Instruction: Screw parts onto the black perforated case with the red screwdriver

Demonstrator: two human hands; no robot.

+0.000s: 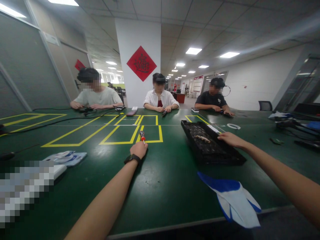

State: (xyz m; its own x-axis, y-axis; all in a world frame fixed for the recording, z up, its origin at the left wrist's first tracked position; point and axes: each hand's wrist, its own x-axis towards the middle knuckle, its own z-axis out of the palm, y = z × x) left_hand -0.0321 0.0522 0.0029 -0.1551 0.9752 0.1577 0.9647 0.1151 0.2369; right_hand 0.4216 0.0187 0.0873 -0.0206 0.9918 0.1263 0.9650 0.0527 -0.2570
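Progress, by my judgement: tool taken up, no tool work under way. The screwdriver point(142, 135) is in my left hand point(139, 150), over the yellow tape outline point(161, 134) at mid-table, well apart from the black tray point(220, 159). The tray sits to the right on the green table point(165, 186), in contact with my right hand point(231, 139). 1 pale, long piece point(203, 138) lies inside it, too small to identify. Left undone, as I read it: screwdriver not released, tray not let go. No finished result shows, so I can't fix how much remains.

Pose, left: arm reached forward, wrist low by the tabletop, watch point(132, 159) on it. Fingers curled closed about the shaft end; handle points away from me, toward the 3 people seated opposite.

Pose, right: arm comes in from the right edge of view, angled inward. Fingers rest at the tray's right wall. Whether they pinch it or only press, I cannot tell; the thumb's hold is hidden.

Also noted: 1 blue-and-white glove point(233, 193) nearer me than the tray, its end hanging over the table edge. Both my hands are bare.
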